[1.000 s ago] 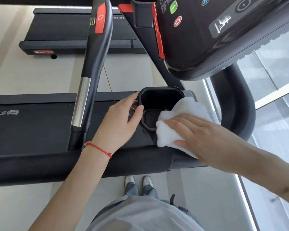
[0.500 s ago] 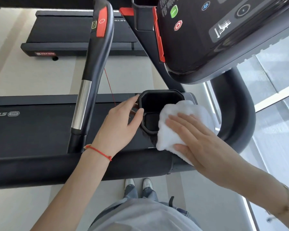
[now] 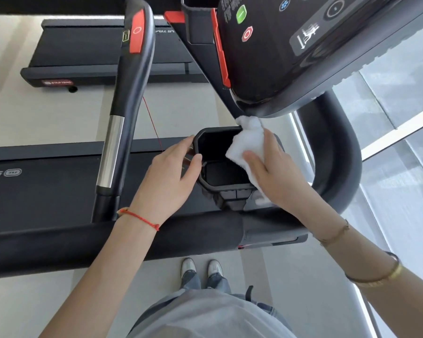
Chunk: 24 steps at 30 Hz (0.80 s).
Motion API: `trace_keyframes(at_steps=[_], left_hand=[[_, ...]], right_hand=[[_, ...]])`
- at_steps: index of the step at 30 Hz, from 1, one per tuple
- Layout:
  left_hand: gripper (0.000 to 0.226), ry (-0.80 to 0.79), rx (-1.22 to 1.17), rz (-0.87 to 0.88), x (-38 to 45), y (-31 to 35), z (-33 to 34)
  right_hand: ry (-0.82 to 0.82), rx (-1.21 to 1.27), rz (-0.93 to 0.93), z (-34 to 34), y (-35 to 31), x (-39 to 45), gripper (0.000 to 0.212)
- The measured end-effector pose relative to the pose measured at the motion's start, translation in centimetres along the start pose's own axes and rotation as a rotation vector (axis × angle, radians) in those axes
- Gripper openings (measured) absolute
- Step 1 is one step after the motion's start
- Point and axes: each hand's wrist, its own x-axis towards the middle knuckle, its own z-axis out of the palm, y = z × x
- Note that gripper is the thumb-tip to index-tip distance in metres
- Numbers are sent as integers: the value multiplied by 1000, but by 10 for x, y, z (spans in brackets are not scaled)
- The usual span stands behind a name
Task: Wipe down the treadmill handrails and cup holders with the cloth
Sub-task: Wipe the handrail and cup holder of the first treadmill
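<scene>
The black cup holder hangs under the treadmill console, behind the front handrail. My left hand grips the holder's left rim, thumb on the edge and fingers round the outside. The white cloth is bunched over the holder's right wall, and its top corner touches the underside of the console. My right hand holds the cloth there, thumb pressing it on the inner side; its fingers are hidden behind the cloth. An upright grip with a silver band and a red button stands left of the holder.
The black console with green and red buttons overhangs the holder closely. A curved side handrail wraps round on the right, with a window beyond. The running belt lies below, and a second treadmill is behind. My shoes stand on pale floor.
My right hand slid the cloth from the holder's near right rim up along its right wall toward the console, and the cloth bunched up. My left hand stayed on the left rim.
</scene>
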Motion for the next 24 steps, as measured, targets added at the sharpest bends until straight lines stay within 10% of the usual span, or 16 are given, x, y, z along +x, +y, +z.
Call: trace_keyframes(at_steps=[8,19,24], left_hand=[[40,10,1,-1,0,1,0],[45,-5,-6,-22,-1,4,-1],[45,-6,-30,-23,-1,4,-1]], right_hand=[[-45,26,108,-4,3,11,29],[8,-181,-197,-4,2,4,60],[43,-664,-479,5,-23,49,46]])
